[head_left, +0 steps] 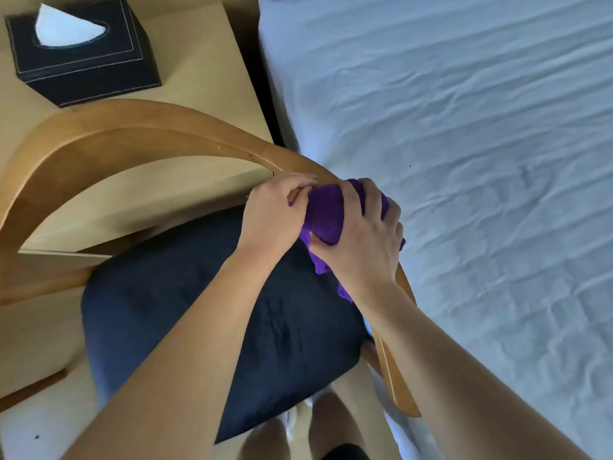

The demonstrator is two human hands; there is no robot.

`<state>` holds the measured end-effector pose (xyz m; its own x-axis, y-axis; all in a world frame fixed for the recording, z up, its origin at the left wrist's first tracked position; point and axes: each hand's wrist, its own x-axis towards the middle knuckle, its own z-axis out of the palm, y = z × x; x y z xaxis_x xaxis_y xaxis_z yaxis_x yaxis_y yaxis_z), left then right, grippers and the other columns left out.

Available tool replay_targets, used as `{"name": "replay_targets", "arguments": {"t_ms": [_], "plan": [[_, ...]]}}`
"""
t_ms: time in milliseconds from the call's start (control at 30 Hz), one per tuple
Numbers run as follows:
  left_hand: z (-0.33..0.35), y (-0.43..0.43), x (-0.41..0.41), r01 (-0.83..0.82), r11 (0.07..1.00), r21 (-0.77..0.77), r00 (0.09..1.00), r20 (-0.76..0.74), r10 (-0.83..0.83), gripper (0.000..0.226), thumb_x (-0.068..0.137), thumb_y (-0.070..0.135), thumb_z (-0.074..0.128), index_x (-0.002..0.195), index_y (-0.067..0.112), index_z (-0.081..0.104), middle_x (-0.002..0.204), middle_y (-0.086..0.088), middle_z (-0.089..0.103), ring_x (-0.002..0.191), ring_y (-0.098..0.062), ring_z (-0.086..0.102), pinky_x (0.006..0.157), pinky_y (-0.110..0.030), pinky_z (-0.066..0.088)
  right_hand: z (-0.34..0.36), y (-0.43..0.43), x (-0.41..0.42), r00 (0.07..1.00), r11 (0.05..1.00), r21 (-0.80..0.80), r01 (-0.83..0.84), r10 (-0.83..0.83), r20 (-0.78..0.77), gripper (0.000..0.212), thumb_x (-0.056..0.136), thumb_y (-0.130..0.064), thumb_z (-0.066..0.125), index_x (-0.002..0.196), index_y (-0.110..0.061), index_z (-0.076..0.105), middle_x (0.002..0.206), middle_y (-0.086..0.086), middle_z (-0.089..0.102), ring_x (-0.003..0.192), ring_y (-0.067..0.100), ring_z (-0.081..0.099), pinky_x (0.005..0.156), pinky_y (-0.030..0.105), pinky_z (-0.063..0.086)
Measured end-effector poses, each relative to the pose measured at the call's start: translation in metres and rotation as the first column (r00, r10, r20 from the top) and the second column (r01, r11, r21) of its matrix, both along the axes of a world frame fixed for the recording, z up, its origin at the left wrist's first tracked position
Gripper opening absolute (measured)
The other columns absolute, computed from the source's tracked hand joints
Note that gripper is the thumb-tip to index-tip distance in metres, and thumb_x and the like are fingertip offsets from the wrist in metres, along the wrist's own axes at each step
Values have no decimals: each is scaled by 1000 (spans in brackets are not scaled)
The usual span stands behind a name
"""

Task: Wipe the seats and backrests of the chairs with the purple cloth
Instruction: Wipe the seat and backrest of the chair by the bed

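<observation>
A wooden chair with a curved backrest rail [132, 134] and a dark blue seat cushion [205, 313] stands below me. The purple cloth [323, 215] is bunched over the right part of the rail. My right hand [361, 234] grips the cloth and presses it onto the rail. My left hand [275, 210] holds the rail just left of the cloth, with its fingers curled over the wood and touching the cloth's edge. Part of the cloth hangs down under my right wrist.
A bed with a white sheet [464, 161] fills the right side, close against the chair. A light wooden table [199, 78] lies behind the backrest and bears a black tissue box [83, 51]. My legs show at the bottom edge.
</observation>
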<state>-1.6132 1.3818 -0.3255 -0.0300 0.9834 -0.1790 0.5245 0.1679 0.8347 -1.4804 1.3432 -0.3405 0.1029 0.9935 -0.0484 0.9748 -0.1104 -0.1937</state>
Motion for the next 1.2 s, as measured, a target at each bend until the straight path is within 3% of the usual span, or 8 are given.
{"name": "replay_targets", "arguments": {"t_ms": [167,367,467,533,700,933,1067,1200], "plan": [[8,13,-17,-210,978,-23,975,71,211,30,99,9,46,107,21,73,102,13,71,98,-2,63,89,-30,54,-2,54,-23,985,986,-21,-168,167,-36,85,66,-53,74,141,-30,40,145,0,40,120,38,44,87,49,47],[16,19,-82,-129,930,343,822,-488,294,40,89,-4,54,128,4,62,137,-12,52,132,-29,45,110,-40,38,-3,110,-60,920,925,2,-380,379,-104,104,68,-49,78,153,-25,24,150,0,35,121,35,46,85,46,50],[22,34,-122,-135,931,339,698,-635,332,46,93,3,52,139,4,51,149,-14,41,146,-32,28,120,-47,23,-7,109,-61,948,963,-19,-269,261,-180,127,64,-49,84,157,-12,5,162,8,17,134,34,40,92,47,49],[22,40,-146,-187,939,289,659,-672,338,53,93,5,52,145,3,43,153,-14,35,147,-31,26,122,-46,19,-9,103,-56,964,980,-40,-193,182,-192,124,63,-49,85,154,-7,13,159,14,21,136,36,39,99,48,46],[14,40,-170,-145,955,258,678,-678,285,61,87,-1,52,147,4,41,144,-14,43,136,-32,38,117,-45,28,-8,108,-71,968,973,5,-229,229,-106,91,60,-44,84,134,-8,45,130,11,51,113,36,55,90,45,46],[12,41,-184,-125,942,310,787,-547,285,63,78,-11,50,140,1,51,138,-15,52,132,-34,45,111,-46,36,7,137,-175,866,906,149,-396,423,-267,100,54,-46,86,138,-8,46,137,9,50,123,31,51,94,42,46],[15,43,-200,-155,944,290,864,-424,272,68,69,-19,44,133,2,58,136,-13,56,125,-35,51,102,-47,43,21,144,-212,791,824,210,-526,565,-235,100,53,-49,84,138,-12,48,140,4,49,125,29,50,95,44,48],[19,37,-208,-49,951,305,876,-444,187,62,81,-16,43,139,3,54,141,-10,55,130,-31,49,104,-48,43,11,133,-189,819,838,242,-489,537,-203,103,55,-41,89,142,-13,43,145,4,45,129,26,47,96,43,50]]}}
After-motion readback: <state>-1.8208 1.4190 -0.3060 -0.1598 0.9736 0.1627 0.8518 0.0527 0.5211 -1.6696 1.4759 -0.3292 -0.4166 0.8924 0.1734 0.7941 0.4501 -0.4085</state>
